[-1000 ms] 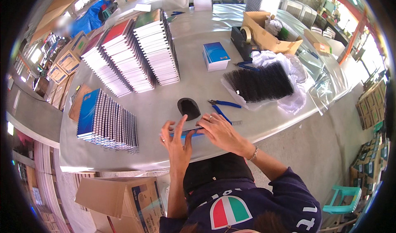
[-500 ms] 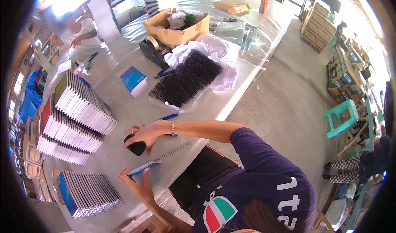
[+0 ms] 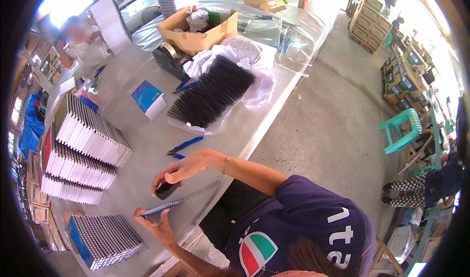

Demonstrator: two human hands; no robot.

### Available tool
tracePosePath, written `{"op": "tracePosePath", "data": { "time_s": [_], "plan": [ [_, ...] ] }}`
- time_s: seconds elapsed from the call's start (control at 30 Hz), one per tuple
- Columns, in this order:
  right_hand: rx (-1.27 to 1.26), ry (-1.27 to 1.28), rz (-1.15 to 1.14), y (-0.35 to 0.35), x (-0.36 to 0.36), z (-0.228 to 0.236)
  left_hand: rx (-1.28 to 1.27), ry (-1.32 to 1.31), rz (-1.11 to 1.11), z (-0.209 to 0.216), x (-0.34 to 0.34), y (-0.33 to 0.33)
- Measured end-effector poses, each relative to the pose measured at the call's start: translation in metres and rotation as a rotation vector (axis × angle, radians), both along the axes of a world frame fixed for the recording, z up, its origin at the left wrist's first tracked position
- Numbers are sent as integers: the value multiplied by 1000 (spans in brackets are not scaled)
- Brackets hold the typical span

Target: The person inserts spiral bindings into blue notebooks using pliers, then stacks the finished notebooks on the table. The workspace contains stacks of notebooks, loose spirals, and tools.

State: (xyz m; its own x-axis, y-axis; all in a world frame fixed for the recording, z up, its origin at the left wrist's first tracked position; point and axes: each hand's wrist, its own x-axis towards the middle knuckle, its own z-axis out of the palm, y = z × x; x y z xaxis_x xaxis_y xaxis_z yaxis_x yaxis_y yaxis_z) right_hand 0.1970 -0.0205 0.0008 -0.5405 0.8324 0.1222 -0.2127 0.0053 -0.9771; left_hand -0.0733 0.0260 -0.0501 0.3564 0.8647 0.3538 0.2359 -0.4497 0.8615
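My left hand grips a thin blue-covered booklet by its edge, tilted above the tabletop. A dark wire coil runs along the booklet and sticks out well past its right end. My right hand is closed round a smooth, rounded black block, held right against or just above the coil side of the booklet; I cannot tell if they touch. Beyond my right hand lie blue-handled pliers on the table.
Stacks of coil-bound notebooks stand at left, with another bound pile nearer. Farther off are a blue booklet block, a heap of black coils, a tape dispenser and a cardboard box. A person sits across the table.
My right hand has lifted the black block off the tabletop and brought it toward the booklet's coil. The pliers, partly hidden before, now show fully. The whole view has shifted slightly.
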Motion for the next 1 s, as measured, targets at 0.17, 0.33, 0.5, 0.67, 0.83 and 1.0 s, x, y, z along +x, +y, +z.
{"op": "tracePosePath", "data": {
  "time_s": [0.17, 0.33, 0.5, 0.67, 0.83, 1.0],
  "plan": [
    [191, -224, -49, -14, -4, 13, -46, -42, -42, -2, 3, -3],
    [253, -508, -301, -19, -6, 16, -11, -30, -58, -4, -1, 0],
    [314, -923, -583, -17, -23, 1, -29, -62, -67, -1, 2, 0],
    [237, -847, -458, -33, -26, -2, 38, 29, -27, 8, 1, -9],
    [322, -764, -114, -28, 2, -15, -24, -74, -91, 0, 7, -9],
    [169, -533, -48, -31, 11, 11, 23, -103, -40, -10, 7, -14]
  ]
}}
